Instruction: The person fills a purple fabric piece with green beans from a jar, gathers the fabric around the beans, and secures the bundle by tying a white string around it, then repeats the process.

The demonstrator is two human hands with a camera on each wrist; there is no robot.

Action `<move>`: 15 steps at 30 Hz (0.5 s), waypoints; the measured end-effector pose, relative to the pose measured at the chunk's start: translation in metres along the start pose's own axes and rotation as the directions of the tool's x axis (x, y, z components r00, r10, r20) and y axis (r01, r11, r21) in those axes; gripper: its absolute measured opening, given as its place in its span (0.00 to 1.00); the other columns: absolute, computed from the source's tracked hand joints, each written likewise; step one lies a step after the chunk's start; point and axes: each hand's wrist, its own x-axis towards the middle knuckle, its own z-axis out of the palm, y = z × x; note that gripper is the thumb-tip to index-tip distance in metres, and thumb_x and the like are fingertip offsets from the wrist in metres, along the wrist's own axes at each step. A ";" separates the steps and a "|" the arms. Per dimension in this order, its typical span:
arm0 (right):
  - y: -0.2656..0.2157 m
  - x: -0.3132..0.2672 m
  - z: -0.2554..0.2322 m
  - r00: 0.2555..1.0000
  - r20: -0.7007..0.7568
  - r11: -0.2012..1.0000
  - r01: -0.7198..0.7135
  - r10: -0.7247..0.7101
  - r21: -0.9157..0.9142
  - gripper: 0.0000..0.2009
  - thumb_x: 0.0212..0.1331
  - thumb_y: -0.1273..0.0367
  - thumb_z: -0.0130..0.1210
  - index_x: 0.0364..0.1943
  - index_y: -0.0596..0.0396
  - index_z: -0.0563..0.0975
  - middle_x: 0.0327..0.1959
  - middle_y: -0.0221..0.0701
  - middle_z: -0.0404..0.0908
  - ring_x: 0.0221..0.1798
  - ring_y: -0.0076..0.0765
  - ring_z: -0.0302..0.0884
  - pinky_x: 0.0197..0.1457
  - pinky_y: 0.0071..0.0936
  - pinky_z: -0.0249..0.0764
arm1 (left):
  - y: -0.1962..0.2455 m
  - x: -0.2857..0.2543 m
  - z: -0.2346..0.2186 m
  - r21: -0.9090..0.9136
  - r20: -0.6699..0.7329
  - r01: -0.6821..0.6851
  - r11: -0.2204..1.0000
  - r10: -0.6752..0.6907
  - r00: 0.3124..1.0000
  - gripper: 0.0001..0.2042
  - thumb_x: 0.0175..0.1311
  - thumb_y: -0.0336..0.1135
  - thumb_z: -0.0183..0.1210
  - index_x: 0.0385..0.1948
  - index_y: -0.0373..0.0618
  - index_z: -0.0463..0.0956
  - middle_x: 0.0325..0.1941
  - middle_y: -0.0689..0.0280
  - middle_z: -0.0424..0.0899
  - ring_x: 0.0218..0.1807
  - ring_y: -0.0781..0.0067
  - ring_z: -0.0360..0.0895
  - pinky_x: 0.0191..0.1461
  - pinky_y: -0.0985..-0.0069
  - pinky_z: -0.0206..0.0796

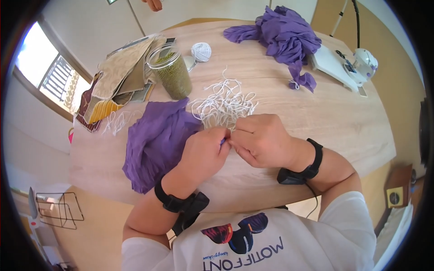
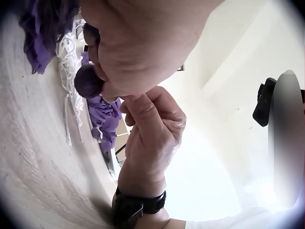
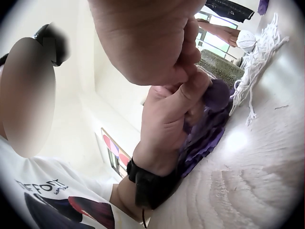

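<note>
My left hand (image 1: pixel 201 153) grips a gathered part of a thin purple cloth (image 1: pixel 156 140), which spreads over the table to its left. A round, ball-shaped bulge of that cloth (image 3: pixel 218 95) sticks out past the left thumb in the right wrist view. My right hand (image 1: pixel 264 137) meets the left one fingertip to fingertip, its fingers curled and pinching. A bit of white string (image 3: pixel 205 71) shows between the hands, beside the bulge; the right fingertips hide its end. A loose heap of white strings (image 1: pixel 221 106) lies just beyond both hands.
Behind the strings stand an open jar of green beans (image 1: pixel 174 74) and a white yarn ball (image 1: pixel 201 52). Fabric pieces (image 1: pixel 124 67) are stacked at left. Another purple cloth (image 1: pixel 289 36) lies at the back, near a white device (image 1: pixel 364 63). Another person's hand (image 1: pixel 153 4) shows beyond the table.
</note>
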 end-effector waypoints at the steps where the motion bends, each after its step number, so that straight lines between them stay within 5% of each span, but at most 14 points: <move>1: 0.000 0.000 0.001 1.000 -0.001 0.999 0.024 -0.024 -0.030 0.07 0.43 0.71 0.60 0.21 0.52 0.72 0.24 0.29 0.69 0.25 0.35 0.74 0.24 0.31 0.71 | 0.000 0.000 0.001 -0.005 -0.015 -0.017 1.000 0.017 1.000 0.06 0.55 0.26 0.61 0.33 0.38 0.78 0.30 0.54 0.81 0.33 0.51 0.80 0.36 0.66 0.72; 5: -0.001 -0.002 0.000 0.994 0.016 0.990 0.109 -0.108 -0.093 0.07 0.41 0.71 0.60 0.22 0.52 0.72 0.24 0.28 0.69 0.25 0.34 0.73 0.24 0.29 0.70 | -0.004 -0.001 0.005 -0.036 -0.046 -0.077 0.996 0.075 0.996 0.05 0.54 0.26 0.60 0.33 0.39 0.78 0.29 0.54 0.81 0.33 0.49 0.79 0.36 0.65 0.72; 11: 0.001 0.001 -0.007 0.993 -0.017 0.989 0.119 -0.118 0.085 0.06 0.46 0.73 0.61 0.29 0.54 0.77 0.29 0.31 0.74 0.28 0.35 0.77 0.28 0.28 0.74 | -0.003 0.000 0.001 -0.156 -0.065 -0.111 0.982 0.102 0.993 0.05 0.55 0.26 0.61 0.32 0.38 0.79 0.27 0.55 0.81 0.30 0.52 0.79 0.33 0.68 0.70; 14: 0.003 0.009 -0.007 0.985 -0.146 0.919 -0.031 0.096 0.394 0.10 0.53 0.77 0.58 0.41 0.54 0.79 0.36 0.35 0.79 0.33 0.39 0.80 0.33 0.28 0.77 | -0.009 0.002 -0.002 -0.271 -0.031 -0.090 0.958 0.085 0.996 0.04 0.60 0.27 0.60 0.32 0.37 0.79 0.27 0.57 0.81 0.28 0.62 0.79 0.32 0.72 0.68; 15: 0.004 0.008 -0.010 0.980 -0.028 0.842 -0.157 0.199 0.516 0.12 0.54 0.78 0.57 0.43 0.55 0.78 0.38 0.36 0.80 0.34 0.41 0.80 0.35 0.28 0.78 | -0.010 0.003 -0.003 -0.315 -0.013 -0.080 0.946 0.080 0.997 0.04 0.62 0.28 0.60 0.32 0.36 0.80 0.27 0.58 0.82 0.28 0.66 0.79 0.32 0.74 0.68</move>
